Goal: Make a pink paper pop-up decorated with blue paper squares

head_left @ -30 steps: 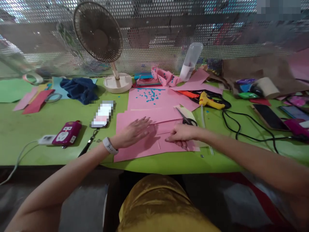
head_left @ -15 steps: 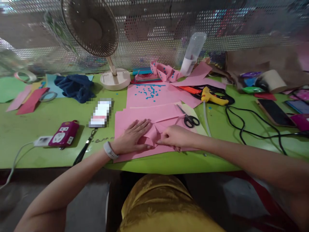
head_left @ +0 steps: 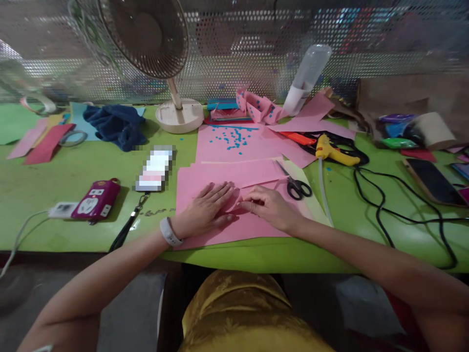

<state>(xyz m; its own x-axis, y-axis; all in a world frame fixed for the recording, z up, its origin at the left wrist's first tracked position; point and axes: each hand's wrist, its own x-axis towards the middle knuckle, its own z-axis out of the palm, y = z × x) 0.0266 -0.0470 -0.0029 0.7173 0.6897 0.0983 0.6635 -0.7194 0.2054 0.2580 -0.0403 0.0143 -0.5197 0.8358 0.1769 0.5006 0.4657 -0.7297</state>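
Note:
My left hand (head_left: 207,211) lies flat with its fingers stretched out, pressing on pink paper (head_left: 205,176) on the green table. Beside its fingertips, my right hand (head_left: 266,205) pinches the edge of a folded piece of pink paper between thumb and fingers. Both hands cover much of this piece, so its full shape is hidden. Several larger pink sheets lie underneath. Black-handled scissors (head_left: 298,188) rest on the sheets just beyond my right hand.
Small blue paper bits (head_left: 234,137) lie scattered on pink paper. A yellow glue gun (head_left: 335,150) and its cord sit at right. Farther back stand a fan (head_left: 179,117) and a clear bottle (head_left: 308,73). A phone (head_left: 156,168) and a purple power socket (head_left: 97,200) are at left.
The raised, curled flap of pink paper between my hands now lies lower. My right hand has changed from pressing with a finger to a pinch. The view has shifted slightly.

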